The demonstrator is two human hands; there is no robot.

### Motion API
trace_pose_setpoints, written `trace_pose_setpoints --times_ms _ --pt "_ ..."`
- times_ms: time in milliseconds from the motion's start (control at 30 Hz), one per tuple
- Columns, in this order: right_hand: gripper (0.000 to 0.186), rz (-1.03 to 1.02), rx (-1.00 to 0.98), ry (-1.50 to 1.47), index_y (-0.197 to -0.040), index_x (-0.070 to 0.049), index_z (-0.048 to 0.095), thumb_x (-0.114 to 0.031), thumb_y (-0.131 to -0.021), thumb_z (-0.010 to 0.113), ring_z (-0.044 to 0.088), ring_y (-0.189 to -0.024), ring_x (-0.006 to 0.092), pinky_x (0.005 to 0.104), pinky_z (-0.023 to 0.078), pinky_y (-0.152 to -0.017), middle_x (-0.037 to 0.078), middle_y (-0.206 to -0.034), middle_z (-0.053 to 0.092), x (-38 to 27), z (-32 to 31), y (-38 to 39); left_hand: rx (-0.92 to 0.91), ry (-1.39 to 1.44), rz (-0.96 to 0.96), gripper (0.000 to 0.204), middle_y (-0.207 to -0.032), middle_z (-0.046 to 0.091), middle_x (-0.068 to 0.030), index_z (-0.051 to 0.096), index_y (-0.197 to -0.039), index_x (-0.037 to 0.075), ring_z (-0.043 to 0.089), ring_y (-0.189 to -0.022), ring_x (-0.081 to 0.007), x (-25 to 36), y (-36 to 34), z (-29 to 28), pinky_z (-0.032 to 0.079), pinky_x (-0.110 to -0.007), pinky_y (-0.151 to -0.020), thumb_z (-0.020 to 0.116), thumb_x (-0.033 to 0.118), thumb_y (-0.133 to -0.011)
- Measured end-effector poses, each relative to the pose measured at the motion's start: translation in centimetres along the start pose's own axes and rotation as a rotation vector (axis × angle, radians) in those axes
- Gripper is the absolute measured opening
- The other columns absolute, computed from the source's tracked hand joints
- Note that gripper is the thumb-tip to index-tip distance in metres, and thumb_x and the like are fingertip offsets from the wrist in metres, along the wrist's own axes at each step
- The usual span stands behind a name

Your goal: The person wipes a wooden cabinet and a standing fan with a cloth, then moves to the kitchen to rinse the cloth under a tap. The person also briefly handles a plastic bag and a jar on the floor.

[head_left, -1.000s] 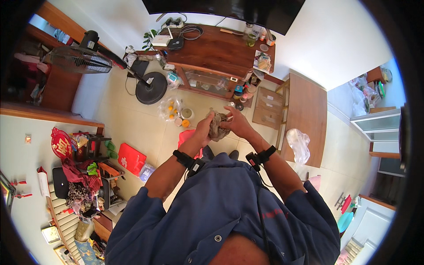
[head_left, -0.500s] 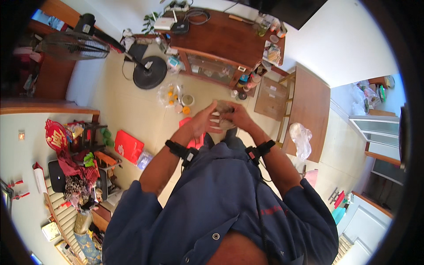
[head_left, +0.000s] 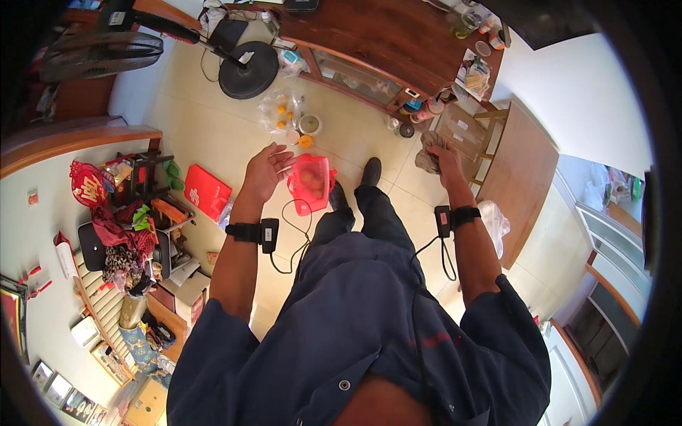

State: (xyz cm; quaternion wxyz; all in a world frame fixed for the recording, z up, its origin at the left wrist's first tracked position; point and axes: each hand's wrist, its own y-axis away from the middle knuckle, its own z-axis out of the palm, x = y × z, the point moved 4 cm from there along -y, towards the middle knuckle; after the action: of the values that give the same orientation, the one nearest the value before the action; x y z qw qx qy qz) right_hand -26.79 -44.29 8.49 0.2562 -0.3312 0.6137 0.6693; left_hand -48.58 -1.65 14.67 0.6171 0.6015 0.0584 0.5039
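Observation:
My left hand (head_left: pixel 268 169) is open, its fingers loosely spread, just left of a red translucent plastic bag (head_left: pixel 307 182) on the floor with round, orange-looking items inside. My right hand (head_left: pixel 449 162) grips a crumpled grey-brown cloth (head_left: pixel 430 152) out to the right, in front of a wooden table and a leaning cardboard sheet. My feet in dark shoes (head_left: pixel 371 172) stand beside the red bag. A clear bag of small orange fruit (head_left: pixel 277 106) lies beyond it, with a round pale pot (head_left: pixel 310 125) and an orange lid (head_left: pixel 305 141) close by.
A wooden cabinet (head_left: pixel 376 35) spans the back. A black standing fan's base (head_left: pixel 249 78) is at back left. A wooden table (head_left: pixel 522 188) with a plastic bag is at right. A cluttered bench (head_left: pixel 128 255) and a red flat bag (head_left: pixel 207 190) are at left.
My hands have parted: the right one carried the cloth out to the right, the left one moved left and opened. The view has shifted, uncovering the red bag and my feet.

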Motion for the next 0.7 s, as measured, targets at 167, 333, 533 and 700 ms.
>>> trace_pose_setpoints --times_ms 167,333,533,700 --pt "0.024 -0.11 0.003 0.141 -0.106 -0.003 0.07 -0.011 -0.084 0.075 0.068 -0.078 0.0166 0.0318 0.055 -0.067 0.006 -0.095 0.072 -0.1 -1.0 -9.0 0.101 0.081 -0.014 0.034 -0.113 0.07 -0.0114 0.061 -0.122 0.006 0.068 -0.107 -0.0257 -2.5 -2.7 0.0 0.054 -0.041 -0.092 0.059 0.034 -0.103" --pt "0.038 -0.242 0.13 0.394 -0.115 -0.003 0.074 -0.02 -0.081 0.081 0.069 -0.08 0.0185 0.0344 0.054 -0.067 0.008 -0.092 0.075 -1.9 -4.5 -19.3 0.155 0.172 -0.018 0.032 -0.113 0.07 -0.0107 0.061 -0.122 0.006 0.068 -0.106 -0.025 -5.2 -4.0 -1.6 0.054 -0.04 -0.09 0.058 0.032 -0.104" --pt "0.048 -0.432 0.487 0.618 -0.125 -0.002 0.07 -0.027 -0.086 0.077 0.072 -0.098 0.0362 0.0437 0.054 -0.082 0.019 -0.105 0.077 -3.1 -5.0 -23.7 0.309 0.163 -0.118 0.031 -0.111 0.07 -0.01 0.062 -0.121 0.006 0.068 -0.103 -0.0241 -9.0 -3.7 -3.8 0.055 -0.04 -0.088 0.059 0.031 -0.103" --pt "0.046 -0.56 0.734 0.721 -0.131 0.001 0.066 -0.02 -0.09 0.071 0.071 -0.102 0.0413 0.0453 0.054 -0.085 0.024 -0.109 0.075 -1.8 -0.8 -21.8 0.347 0.202 -0.139 0.03 -0.108 0.072 -0.0102 0.063 -0.119 0.005 0.069 -0.1 -0.0241 -11.1 -3.1 -4.7 0.056 -0.039 -0.086 0.059 0.03 -0.103"
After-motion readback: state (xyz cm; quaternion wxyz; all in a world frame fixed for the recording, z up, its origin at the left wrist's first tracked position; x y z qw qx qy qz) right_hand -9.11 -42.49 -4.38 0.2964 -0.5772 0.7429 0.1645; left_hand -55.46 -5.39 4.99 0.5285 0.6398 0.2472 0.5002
